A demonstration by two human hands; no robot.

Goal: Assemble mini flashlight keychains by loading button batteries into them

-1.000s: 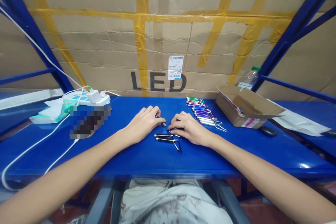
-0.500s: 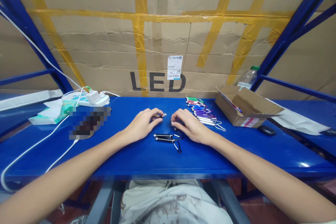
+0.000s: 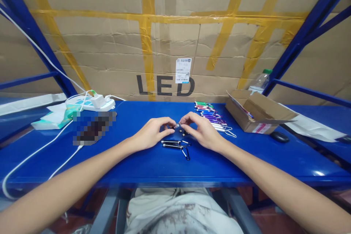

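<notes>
Between its fingertips and thumb, my left hand (image 3: 153, 132) pinches a small dark piece with a shiny, pale end (image 3: 177, 126). The closed fingertips of my right hand (image 3: 203, 131) meet that end; whatever they grip is too small to make out. Tiny round bits (image 3: 183, 134) lie on the table beside the right fingers. Just below the hands rest two slim black pen-like tubes (image 3: 172, 146) with black carabiner clips. Beyond my right hand is a row of similar tubes (image 3: 210, 115) in green, red, blue, purple and silver, partly hidden by the hand.
An open cardboard box (image 3: 255, 111) stands right, near a black computer mouse (image 3: 279, 137) and a plastic bottle (image 3: 260, 82). At left are a power strip (image 3: 101, 105), a tissue pack (image 3: 55, 119), white cables and a blurred-out object (image 3: 94, 128). Large taped cardboard (image 3: 115, 55) backs the blue table (image 3: 131, 168).
My hands have come together from a small gap. The left moved right and slightly down with the small piece, and the right fingertips now meet its end.
</notes>
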